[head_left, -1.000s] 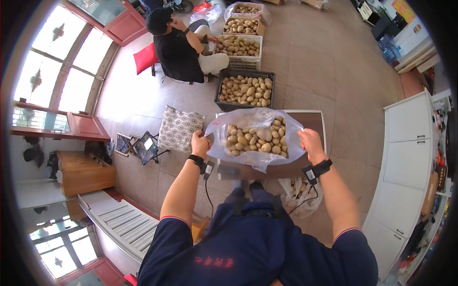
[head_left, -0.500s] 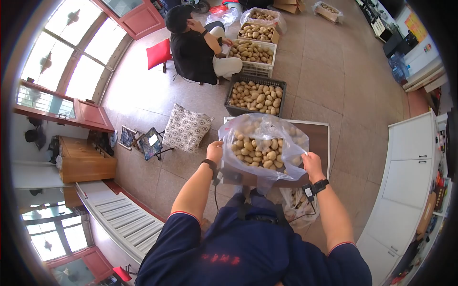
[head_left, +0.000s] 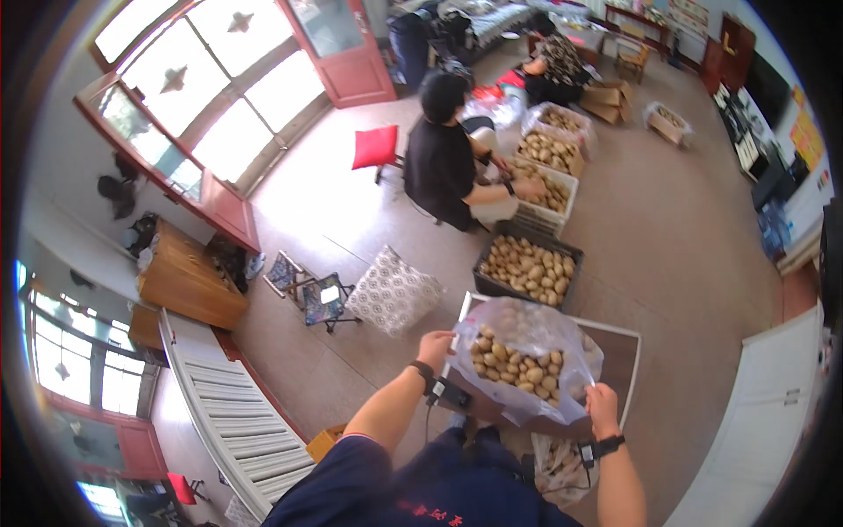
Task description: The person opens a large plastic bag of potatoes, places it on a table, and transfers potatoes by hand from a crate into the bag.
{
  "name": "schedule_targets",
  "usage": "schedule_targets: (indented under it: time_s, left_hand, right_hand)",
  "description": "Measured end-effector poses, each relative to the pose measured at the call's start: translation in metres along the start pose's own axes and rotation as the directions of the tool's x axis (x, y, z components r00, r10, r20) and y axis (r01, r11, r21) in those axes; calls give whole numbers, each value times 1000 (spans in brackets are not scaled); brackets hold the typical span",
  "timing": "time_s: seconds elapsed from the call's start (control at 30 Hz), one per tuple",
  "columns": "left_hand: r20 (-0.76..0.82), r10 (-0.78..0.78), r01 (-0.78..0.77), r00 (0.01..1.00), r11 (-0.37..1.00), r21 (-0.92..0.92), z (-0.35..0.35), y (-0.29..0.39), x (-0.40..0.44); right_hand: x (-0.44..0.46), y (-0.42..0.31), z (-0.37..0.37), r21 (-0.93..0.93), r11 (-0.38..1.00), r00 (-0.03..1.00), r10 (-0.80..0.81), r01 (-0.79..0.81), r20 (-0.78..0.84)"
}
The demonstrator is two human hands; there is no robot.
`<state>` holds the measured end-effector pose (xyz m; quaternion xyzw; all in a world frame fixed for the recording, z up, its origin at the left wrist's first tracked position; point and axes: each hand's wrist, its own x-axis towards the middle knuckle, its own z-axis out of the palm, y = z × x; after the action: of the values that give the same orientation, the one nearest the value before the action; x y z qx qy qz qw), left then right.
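A clear plastic bag (head_left: 575, 364) spreads over a brown, pale-edged low table (head_left: 622, 351), with potatoes (head_left: 518, 367) visible through its mouth. My left hand (head_left: 435, 349) has its fingers closed on the bag's left edge. On the right side, my right hand (head_left: 602, 409) pinches the bag's near right edge. A black crate of potatoes (head_left: 529, 266) stands just beyond the table. Below the table, near my feet, lies another plastic bag (head_left: 562, 465) with contents I cannot make out clearly.
One seated person (head_left: 439, 162) reaches into a white crate (head_left: 558, 198); another person (head_left: 562, 70) is farther back. A patterned cushion (head_left: 395, 292) and folding stool (head_left: 325, 299) are at left. White cabinets (head_left: 746, 422) line the right.
The view has swung up and left, showing more of the room. Both hands keep hold of the bag, whose far side now folds over more potatoes. The seated person's hand has lowered from the face.
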<state>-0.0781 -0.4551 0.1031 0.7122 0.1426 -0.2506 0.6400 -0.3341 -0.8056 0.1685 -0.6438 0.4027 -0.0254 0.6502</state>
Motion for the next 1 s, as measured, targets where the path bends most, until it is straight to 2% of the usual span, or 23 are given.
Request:
schedule_targets:
  time_s: [0.17, 0.27, 0.33, 0.53, 0.73, 0.77, 0.83, 0.9, 0.97, 1.0]
  left_hand:
    - [62, 7, 8, 998, 972, -234, -28, 2, 12]
    - [35, -73, 80, 997, 964, -253, -47, 6, 12]
    - [41, -55, 64, 998, 955, -290, -62, 12, 13]
    - [-54, -161, 133, 986, 931, -340, -107, 38, 16]
    - [-87, -141, 104, 986, 935, -339, -119, 52, 20]
    - [-78, -143, 109, 987, 937, -332, -119, 52, 23]
    - [-61, -58, 37, 996, 954, -299, -118, 52, 31]
    - [-50, -51, 30, 997, 934, -355, -121, 47, 41]
    - [3, -24, 23, 1000, 875, -483, -128, 38, 49]
    - [-45, -41, 21, 998, 923, -384, -125, 48, 42]
  right_hand:
    - [-3, -30, 33, 3, 997, 997, -79, 79, 6]
    - [-2, -51, 56, 21, 996, 996, -87, 87, 4]
    - [-4, -65, 70, -19, 993, 993, -113, 113, 21]
    - [-10, -106, 107, -57, 984, 985, -168, 171, 48]
    - [-4, -95, 108, -77, 981, 983, -181, 179, -25]
    - [-4, -89, 106, -105, 970, 974, -224, 220, -33]
    - [2, -78, 99, -135, 958, 963, -261, 251, -63]
    - [1, -69, 90, -71, 965, 965, -256, 252, -57]
    - [-15, -79, 89, -159, 945, 948, -303, 286, -98]
    - [-28, -93, 88, -101, 970, 972, -229, 223, -54]
